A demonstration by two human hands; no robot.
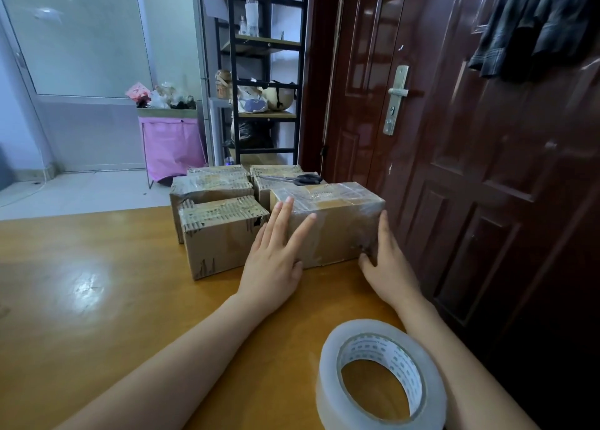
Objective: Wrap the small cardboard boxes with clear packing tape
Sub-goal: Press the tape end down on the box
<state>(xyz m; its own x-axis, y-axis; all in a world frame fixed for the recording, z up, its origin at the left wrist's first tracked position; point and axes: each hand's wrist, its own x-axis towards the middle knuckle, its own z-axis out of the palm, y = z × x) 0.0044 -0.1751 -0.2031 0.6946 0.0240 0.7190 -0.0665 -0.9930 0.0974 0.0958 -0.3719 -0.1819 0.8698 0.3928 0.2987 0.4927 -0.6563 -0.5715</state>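
Observation:
A tape-wrapped cardboard box (337, 225) stands at the far right of the wooden table (97, 283). My left hand (276, 257) lies flat against its near left face, fingers straight and spread. My right hand (386, 264) presses on the box's right end, fingers straight, thumb at the bottom corner. A big roll of clear packing tape (380, 377) lies flat on the table near me, between my forearms. To the left, a smaller box (220, 235) touches the wrapped one, with several more boxes (211, 186) behind. Black-handled scissors (292, 179) rest on a rear box.
A dark red door (454, 137) with a metal handle stands close on the right, clothing hanging on it. Beyond the table are a black shelf unit (266, 72) and a pink-lined bin (172, 141) on the pale floor.

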